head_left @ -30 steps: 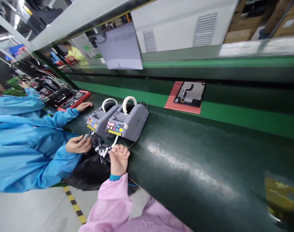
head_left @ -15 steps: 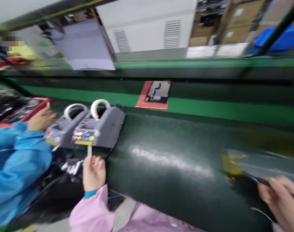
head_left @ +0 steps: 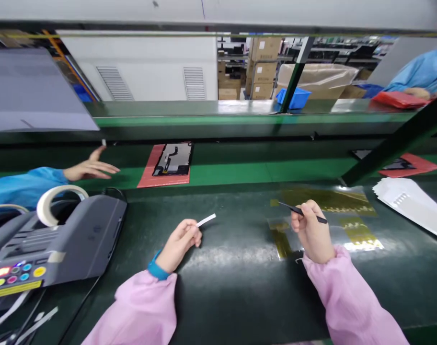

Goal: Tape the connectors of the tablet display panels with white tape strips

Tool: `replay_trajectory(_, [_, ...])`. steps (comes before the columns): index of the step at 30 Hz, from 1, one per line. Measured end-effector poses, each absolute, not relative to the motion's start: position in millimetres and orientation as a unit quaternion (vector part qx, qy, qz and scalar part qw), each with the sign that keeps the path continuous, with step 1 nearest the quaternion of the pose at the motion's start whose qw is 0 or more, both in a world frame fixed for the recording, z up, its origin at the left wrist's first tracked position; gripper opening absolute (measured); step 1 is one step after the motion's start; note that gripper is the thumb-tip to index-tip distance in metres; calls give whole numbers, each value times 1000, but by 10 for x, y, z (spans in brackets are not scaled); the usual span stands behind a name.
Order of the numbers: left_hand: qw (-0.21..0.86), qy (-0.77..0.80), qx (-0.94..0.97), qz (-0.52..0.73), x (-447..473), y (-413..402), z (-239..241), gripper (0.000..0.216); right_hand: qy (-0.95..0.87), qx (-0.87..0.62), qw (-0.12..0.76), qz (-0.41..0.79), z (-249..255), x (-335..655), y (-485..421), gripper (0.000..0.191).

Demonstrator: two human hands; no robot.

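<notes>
Whereas half a second ago it was just beside the tape machine on the left, the left hand now pinches a white strip over the table; well apart, the right hand grips black tweezers, tip near yellow film.

The inner end of the white strip is hidden by the left hand; the black tool is partly covered by the right hand. The tape dispenser is cut off by the left edge, the white sheets by the right. One panel is partly blocked by the slanted post. The box labels are too small to read.
</notes>
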State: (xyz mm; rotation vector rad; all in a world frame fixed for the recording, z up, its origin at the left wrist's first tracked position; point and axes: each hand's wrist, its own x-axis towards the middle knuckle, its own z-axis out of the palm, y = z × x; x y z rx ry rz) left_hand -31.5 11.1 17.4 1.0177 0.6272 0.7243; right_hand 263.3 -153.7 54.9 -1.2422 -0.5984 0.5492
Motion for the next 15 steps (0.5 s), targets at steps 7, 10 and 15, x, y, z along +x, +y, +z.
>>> replay_trajectory(7, [806,230,456,300,308,246,189,35,-213,-512,769,318,363,2756,-1148,45])
replay_trajectory(10, [825,226,428,291,308,286,169,34,-209,-529,760,315,203,2868,-1108,52])
replay_trajectory(15, [849,229,379,288,268,349,140,30,-248,-573,733,271,115,3025,-1116,53])
